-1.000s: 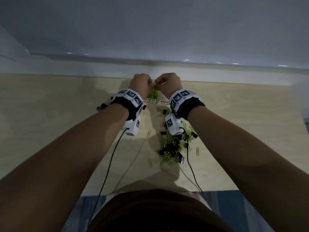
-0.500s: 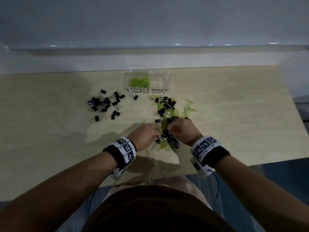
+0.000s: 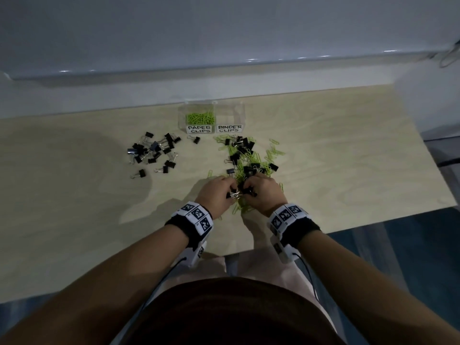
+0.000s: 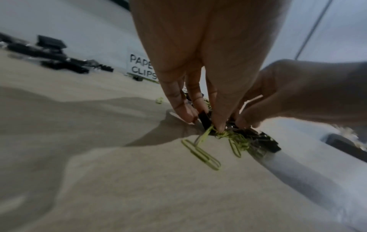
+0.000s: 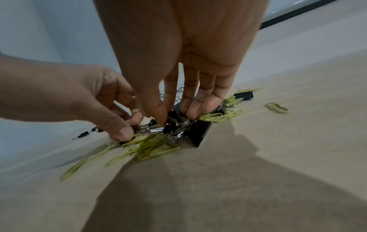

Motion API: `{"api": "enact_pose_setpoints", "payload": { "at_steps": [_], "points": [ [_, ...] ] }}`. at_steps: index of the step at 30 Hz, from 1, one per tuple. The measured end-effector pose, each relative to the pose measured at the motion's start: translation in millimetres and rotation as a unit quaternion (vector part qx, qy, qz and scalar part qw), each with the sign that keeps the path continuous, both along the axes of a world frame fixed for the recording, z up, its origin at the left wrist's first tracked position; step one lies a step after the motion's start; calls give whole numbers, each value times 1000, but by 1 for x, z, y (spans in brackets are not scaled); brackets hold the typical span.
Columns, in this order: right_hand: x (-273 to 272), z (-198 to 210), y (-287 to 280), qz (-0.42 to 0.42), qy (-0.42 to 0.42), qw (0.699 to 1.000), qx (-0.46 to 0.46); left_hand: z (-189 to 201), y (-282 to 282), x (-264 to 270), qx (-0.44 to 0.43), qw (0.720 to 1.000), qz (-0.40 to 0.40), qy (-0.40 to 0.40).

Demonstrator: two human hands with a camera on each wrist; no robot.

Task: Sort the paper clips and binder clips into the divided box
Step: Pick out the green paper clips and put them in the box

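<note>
A clear divided box (image 3: 183, 113) stands at the table's far side. Its compartment labelled PAPER CLIPS holds green paper clips (image 3: 200, 117); the one labelled BINDER CLIPS (image 3: 230, 115) looks bare. In front of it lies a mixed pile (image 3: 249, 158) of green paper clips and black binder clips. Both hands work at its near end. My left hand (image 4: 202, 120) pinches a black binder clip (image 4: 204, 120) tangled with green clips. My right hand (image 5: 174, 114) pinches another black binder clip (image 5: 174, 117) right beside it, fingertips nearly touching the left hand's.
A separate heap of black binder clips (image 3: 154, 153) lies to the left of the box, with one stray clip (image 3: 196, 139) near the label. Loose green clips (image 3: 273, 151) scatter right of the pile. The table's near edge (image 3: 348, 226) is close behind my wrists.
Both hands came back from over the box to the near end of the mixed pile. Since half a second ago they have closed in and their fingers have dug into the clips.
</note>
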State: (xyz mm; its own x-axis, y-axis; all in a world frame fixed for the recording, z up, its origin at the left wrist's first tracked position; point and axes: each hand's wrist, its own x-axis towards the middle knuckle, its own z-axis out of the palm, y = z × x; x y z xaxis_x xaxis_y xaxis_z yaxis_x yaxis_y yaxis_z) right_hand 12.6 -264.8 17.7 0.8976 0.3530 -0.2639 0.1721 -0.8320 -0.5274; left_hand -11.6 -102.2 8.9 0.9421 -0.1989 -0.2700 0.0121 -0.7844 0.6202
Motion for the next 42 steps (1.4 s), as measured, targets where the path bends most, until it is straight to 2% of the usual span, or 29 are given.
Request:
{"api": "enact_pose_setpoints", "payload": {
  "at_steps": [3, 6, 9, 12, 15, 18, 22, 24, 28, 33, 35, 39, 42],
  "points": [
    [3, 2, -7, -36, -6, 997, 69, -4, 9, -1, -65, 996, 51, 39],
    [12, 5, -27, -131, -3, 984, 119, -3, 18, 0, -129, 987, 79, 59],
    [23, 6, -56, -197, -25, 971, 131, 3, 32, 6, -183, 971, 151, 42],
    [31, 4, -84, -231, -53, 966, 104, 3, 56, 17, -168, 961, 219, -16],
    [31, -1, -101, -215, -108, 969, 50, -4, 82, 25, -68, 971, 219, -71],
    [18, -1, -97, -144, -149, 978, 22, -2, 84, 24, 47, 984, 133, -112],
    [-13, -4, -68, 33, -102, 994, 28, 8, 42, 13, 23, 996, 18, -79],
    [-23, -10, -58, 76, -76, 994, 28, 4, 19, 8, 15, 998, -33, -55],
    [-23, -19, -49, 93, -67, 993, 40, -6, -4, 7, 39, 996, -69, -49],
    [-13, -14, -62, 100, -67, 990, 69, -5, 0, 8, 54, 992, -89, -67],
    [-1, -7, -73, 54, -94, 991, 76, -2, 9, 8, 38, 995, -61, -76],
    [28, -3, -105, -69, -148, 986, 33, 3, 36, 13, 48, 989, 62, -127],
    [35, -8, -116, -59, -170, 983, -41, 3, 42, 18, 82, 979, 94, -160]
  ]
}}
